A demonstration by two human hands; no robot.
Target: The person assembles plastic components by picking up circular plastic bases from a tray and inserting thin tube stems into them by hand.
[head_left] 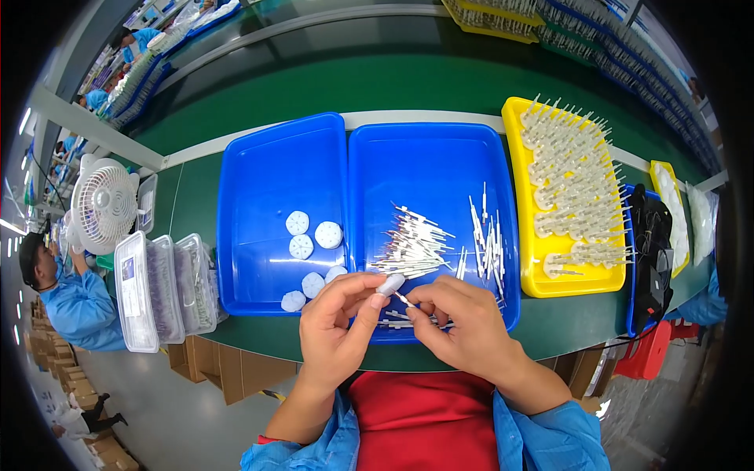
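Green bench (236, 118): runs the whole width in front of you, carrying every tray below.

Right blue tray (428, 157): holds two loose heaps of thin white sticks (412, 243); its near edge sits under your hands.

Left blue tray (267, 180): touching the right one along its side; six round white discs (314, 235) lie toward its near right corner.

Yellow tray (514, 196): to the right of the blue pair, packed with rows of finished pieces (573, 180), tips fanned outward.

Clear lidded boxes (161, 286): at your left, beside a white desk fan (102, 206).

Your left hand (334, 326): fingers closed narrow, thumb and forefinger pinching a small white cap (391, 284).

Your right hand (463, 322): fingers closed narrow on one thin stick (404, 299), at the near edge of the right blue tray.

The stick's long axis slants up-left to down-right; its free tip points up-left at the cap, just beside it, so the left hand is the nearer to that tip
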